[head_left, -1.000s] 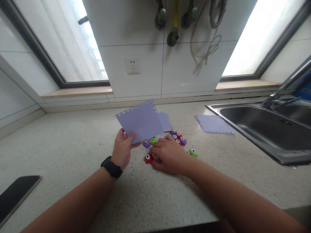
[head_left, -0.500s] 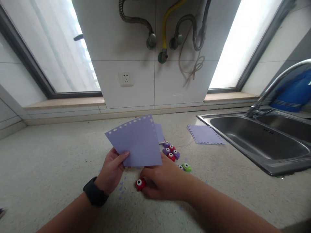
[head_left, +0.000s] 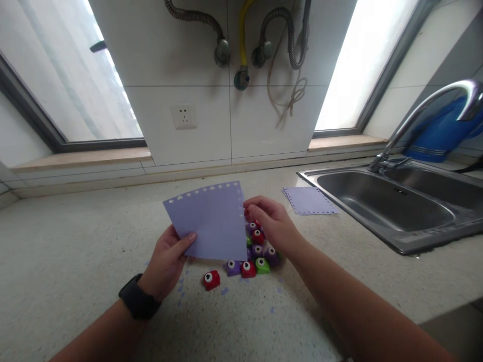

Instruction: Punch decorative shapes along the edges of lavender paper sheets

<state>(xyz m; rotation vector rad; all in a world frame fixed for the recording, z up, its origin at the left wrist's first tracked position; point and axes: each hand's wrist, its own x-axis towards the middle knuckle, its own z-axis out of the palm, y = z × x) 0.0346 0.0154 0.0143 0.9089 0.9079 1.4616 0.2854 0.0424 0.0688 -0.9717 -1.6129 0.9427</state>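
- Setting: a white-tiled wall point(head_left: 188, 146) with a white socket plate point(head_left: 183, 116), pipes above it, and a window on either side.
- Surface: a pale speckled stone countertop point(head_left: 94, 241); at the right, a stainless-steel double sink point(head_left: 377, 201) with a curved chrome tap point(head_left: 422, 108).
- One flat purple paper sheet with a punched border point(head_left: 211, 221), raised in front of the person, broad face toward the viewer. Its row of cut-outs runs along the top edge, which climbs to the right; more cut-outs follow the right edge. Nearly square, so no clear long axis.
- Left hand point(head_left: 168, 261): closed on the sheet's lower left corner, thumb lying across the front and pointing up to the right, forearm rising from the lower left; black wristwatch point(head_left: 139, 296) on the wrist.
- Right hand point(head_left: 271, 221): beside the sheet's right edge, fingers bent and pointing left, forearm slanting in from the lower right. Something red shows at the fingertips; whether it is gripped cannot be told.
- One small red plastic punch with a white round button point(head_left: 211, 280), apart, below the sheet.
- A cluster of similar red, purple and green plastic punches point(head_left: 248, 269), partly hidden by sheet and right hand.
- Small purple paper scraps point(head_left: 225, 290), scattered nearby.
- A pile of purple border-punched sheets point(head_left: 311, 200), flat, near the sink.
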